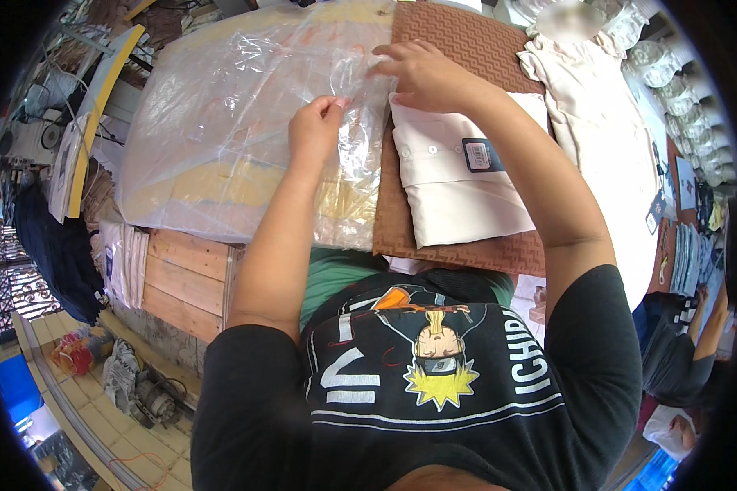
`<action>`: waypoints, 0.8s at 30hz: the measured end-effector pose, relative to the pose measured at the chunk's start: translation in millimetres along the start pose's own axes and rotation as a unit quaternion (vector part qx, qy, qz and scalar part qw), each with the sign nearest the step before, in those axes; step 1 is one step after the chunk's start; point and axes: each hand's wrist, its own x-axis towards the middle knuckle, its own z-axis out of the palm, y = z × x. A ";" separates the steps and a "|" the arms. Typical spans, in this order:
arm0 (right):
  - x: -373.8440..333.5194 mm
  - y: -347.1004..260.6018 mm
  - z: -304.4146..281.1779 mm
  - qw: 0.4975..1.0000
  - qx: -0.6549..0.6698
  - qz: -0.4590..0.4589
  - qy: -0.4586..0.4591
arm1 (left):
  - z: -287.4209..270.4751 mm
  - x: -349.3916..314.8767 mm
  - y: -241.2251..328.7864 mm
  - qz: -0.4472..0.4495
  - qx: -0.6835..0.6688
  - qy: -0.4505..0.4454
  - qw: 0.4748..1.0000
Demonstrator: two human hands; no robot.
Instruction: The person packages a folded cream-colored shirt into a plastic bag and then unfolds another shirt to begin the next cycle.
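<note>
Clear plastic film (237, 106) looks glossy and crinkled, while the folded shirt (463, 209) is smooth, matt cloth. The brown mat (463, 29) has a dull, embossed surface; the planks (184, 282) are bare-looking wood.

Folded shirt (458, 204) part-hidden; co-worker (671, 356) cropped

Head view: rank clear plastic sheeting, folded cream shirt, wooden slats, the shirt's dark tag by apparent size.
1. Clear plastic sheeting
2. Folded cream shirt, partly behind the right forearm
3. Wooden slats
4. Dark tag

Apparent size only; distances differ.
</note>
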 end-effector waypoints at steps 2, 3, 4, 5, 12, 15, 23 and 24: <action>6.3 -9.1 -3.0 1.000 -0.023 -0.005 -0.019 | -12.8 11.6 -13.1 -0.010 -0.108 -0.003 0.994; 8.4 -12.4 -6.5 0.999 -0.047 -0.006 -0.018 | -23.2 12.4 -5.8 -0.031 -0.120 0.007 0.992; 10.2 -15.5 -9.9 0.997 -0.071 -0.007 -0.017 | -32.3 13.7 -4.7 -0.028 -0.123 0.018 0.992; 10.5 -17.9 -13.2 0.998 -0.060 -0.004 -0.009 | -41.4 15.9 -5.1 -0.024 -0.127 0.029 0.991; 15.1 -26.2 -18.2 0.941 0.243 0.192 0.140 | -71.7 20.3 17.8 0.072 -0.200 0.127 0.969; 36.0 -57.6 -36.0 0.775 0.513 0.330 0.166 | -77.6 13.5 40.0 0.111 -0.137 0.157 0.972; 79.7 -66.0 -98.1 0.852 0.327 0.125 0.389 | -94.3 -17.5 82.5 0.314 -0.349 0.320 0.823; 72.4 -82.3 -111.1 0.881 0.227 0.072 0.409 | -93.7 -33.4 82.0 0.310 -0.364 0.327 0.815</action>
